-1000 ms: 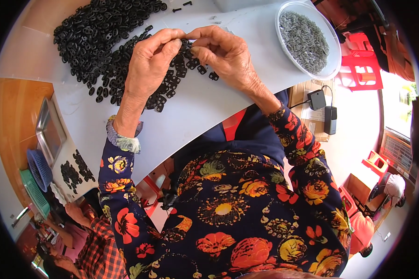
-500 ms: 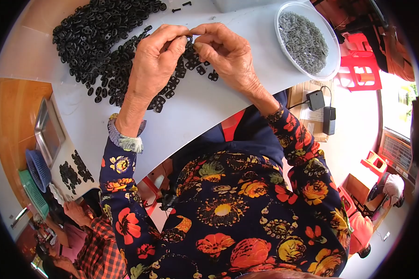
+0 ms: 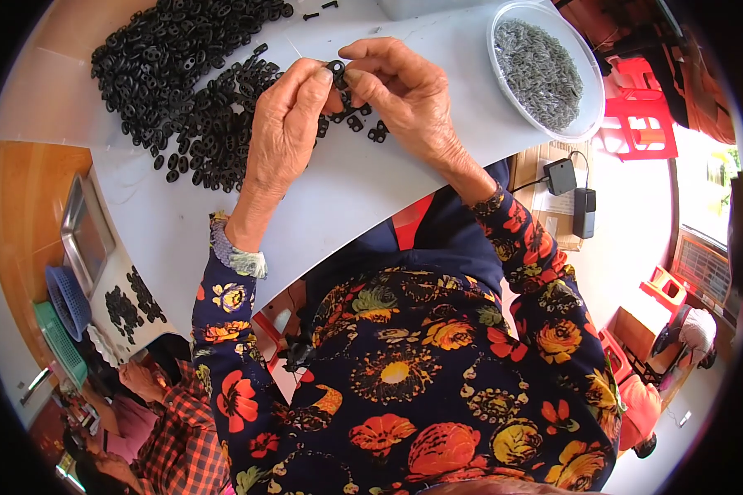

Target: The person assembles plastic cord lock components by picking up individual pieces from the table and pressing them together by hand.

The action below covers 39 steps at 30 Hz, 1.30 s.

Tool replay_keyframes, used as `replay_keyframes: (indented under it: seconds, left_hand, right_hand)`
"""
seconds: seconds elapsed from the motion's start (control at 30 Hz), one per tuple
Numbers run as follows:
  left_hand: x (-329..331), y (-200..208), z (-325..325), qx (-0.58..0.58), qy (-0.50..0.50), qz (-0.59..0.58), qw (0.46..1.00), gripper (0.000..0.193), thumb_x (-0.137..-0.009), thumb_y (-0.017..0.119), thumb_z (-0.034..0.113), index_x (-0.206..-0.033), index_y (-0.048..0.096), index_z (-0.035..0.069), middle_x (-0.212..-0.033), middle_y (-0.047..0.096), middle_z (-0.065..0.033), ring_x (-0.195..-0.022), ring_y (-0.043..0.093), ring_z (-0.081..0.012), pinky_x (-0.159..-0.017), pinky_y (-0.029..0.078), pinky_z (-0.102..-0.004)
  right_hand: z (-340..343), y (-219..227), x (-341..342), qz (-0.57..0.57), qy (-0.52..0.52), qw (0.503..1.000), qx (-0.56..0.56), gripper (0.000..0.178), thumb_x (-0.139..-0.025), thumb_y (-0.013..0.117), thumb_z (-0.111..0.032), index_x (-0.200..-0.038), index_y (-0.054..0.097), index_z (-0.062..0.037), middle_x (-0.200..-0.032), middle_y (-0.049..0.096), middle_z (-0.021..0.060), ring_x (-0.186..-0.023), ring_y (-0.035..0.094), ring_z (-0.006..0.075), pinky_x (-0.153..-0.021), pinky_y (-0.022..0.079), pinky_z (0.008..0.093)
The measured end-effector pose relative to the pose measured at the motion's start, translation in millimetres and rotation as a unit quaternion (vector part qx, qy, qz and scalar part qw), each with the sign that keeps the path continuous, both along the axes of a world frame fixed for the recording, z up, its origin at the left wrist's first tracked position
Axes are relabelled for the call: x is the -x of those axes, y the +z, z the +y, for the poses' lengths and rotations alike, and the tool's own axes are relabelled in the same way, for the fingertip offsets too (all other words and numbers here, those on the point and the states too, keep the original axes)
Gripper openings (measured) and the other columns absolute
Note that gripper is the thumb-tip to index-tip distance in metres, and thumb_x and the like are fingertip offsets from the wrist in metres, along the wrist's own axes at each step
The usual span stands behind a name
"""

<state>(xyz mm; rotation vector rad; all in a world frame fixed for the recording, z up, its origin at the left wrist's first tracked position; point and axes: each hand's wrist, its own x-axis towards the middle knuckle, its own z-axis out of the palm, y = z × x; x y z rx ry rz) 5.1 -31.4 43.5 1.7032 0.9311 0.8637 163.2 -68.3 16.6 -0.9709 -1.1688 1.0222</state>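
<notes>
A small black oval piece with holes (image 3: 336, 68) is held up over the table between my two hands. My left hand (image 3: 287, 124) pinches it from the left with thumb and forefinger. From the other side, my right hand (image 3: 404, 95) has its thumb against the piece, its forefinger raised above and its other fingers curled. Behind and below the hands lie several black pieces (image 3: 377, 132) of a similar kind. To the left spreads a large heap of black two-holed oval pieces (image 3: 177, 78). What sits inside the fingertips is partly hidden.
A round clear tub (image 3: 593, 130) full of small greyish transparent parts stands at the right. Two black pins (image 3: 320, 11) lie at the table's far side. A metal tray (image 3: 87, 227), a blue basket (image 3: 68, 301) and a person in a checked sleeve (image 3: 186, 429) are at left.
My left hand has shifted slightly right, its forearm too. The black piece now shows more plainly between the fingertips. My right hand has hardly moved.
</notes>
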Motion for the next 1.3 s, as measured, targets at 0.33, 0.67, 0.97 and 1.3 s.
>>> replay_keyframes:
  seconds: [0.33, 0.67, 0.97, 1.3]
  left_hand:
    - [0.7, -9.3, -3.4, -0.044, 0.050, 0.023, 0.998, 0.029, -0.099, 0.046, 0.025, -0.086, 0.054, 0.001, -0.064, 0.053, -0.0009, -0.058, 0.047, -0.0069, -0.052, 0.038, -0.0238]
    - [-1.2, -9.4, -5.4, -0.009, 0.058, 0.012, 0.998, 0.029, -0.099, 0.046, 0.025, -0.082, 0.053, 0.002, -0.063, 0.052, -0.0002, -0.057, 0.044, -0.0068, -0.051, 0.037, -0.0241]
    - [0.9, -17.5, 0.3, -0.032, 0.021, 0.017, 0.999, 0.027, -0.098, 0.045, 0.024, -0.084, 0.052, 0.002, -0.061, 0.051, -0.0007, -0.056, 0.042, -0.0072, -0.050, 0.037, -0.0250]
    - [4.8, -13.0, 4.7, -0.050, -0.013, 0.030, 0.998, 0.023, -0.097, 0.047, 0.022, -0.087, 0.053, 0.002, -0.061, 0.048, -0.0003, -0.056, 0.041, -0.0073, -0.050, 0.036, -0.0247]
  right_hand:
    - [-2.2, 3.8, 2.9, -0.035, 0.015, 0.999, 0.019, 0.025, -0.086, 0.056, 0.002, -0.111, 0.057, 0.0016, -0.080, 0.065, 0.0045, -0.070, 0.059, 0.0071, -0.067, 0.051, 0.0234]
    - [-0.8, -0.6, 2.5, -0.034, 0.010, 0.999, 0.011, 0.025, -0.085, 0.055, 0.001, -0.110, 0.058, 0.0007, -0.078, 0.065, 0.0025, -0.068, 0.058, 0.0060, -0.063, 0.050, 0.0231]
    - [-2.1, 0.4, 2.7, -0.044, 0.019, 0.999, 0.015, 0.023, -0.086, 0.055, 0.001, -0.109, 0.058, 0.0013, -0.074, 0.065, 0.0019, -0.070, 0.059, 0.0049, -0.062, 0.049, 0.0224]
    - [-3.3, 3.5, 5.9, -0.022, 0.010, 1.000, 0.007, 0.022, -0.086, 0.054, 0.002, -0.107, 0.059, 0.0012, -0.074, 0.065, 0.0024, -0.068, 0.059, 0.0050, -0.062, 0.050, 0.0228]
